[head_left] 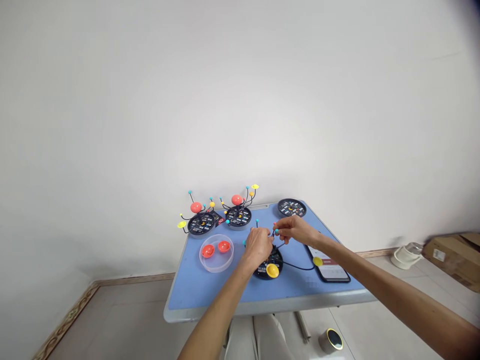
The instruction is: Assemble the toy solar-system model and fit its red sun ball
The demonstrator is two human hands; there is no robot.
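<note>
A solar system model with a round black base point(269, 272) stands at the table's front. Thin dark rods with small coloured balls spread from its middle, among them a yellow ringed planet point(272, 271) and an olive-yellow disc point(317, 261). My left hand point(258, 246) is closed over the model's centre, its fingertips partly hidden. From the right, my right hand point(296, 229) pinches a thin rod with a small blue ball point(276, 232) above the base. Two red half-spheres point(224, 246) lie in a clear round dish point(216, 269) to the left.
Two assembled solar system models point(201, 223) point(238, 216) stand at the back left of the blue table point(195, 295). Another round base point(292, 208) lies at the back right. A phone point(333, 272) rests beneath my right forearm. A cardboard box point(452, 257) and a can point(330, 341) are on the floor.
</note>
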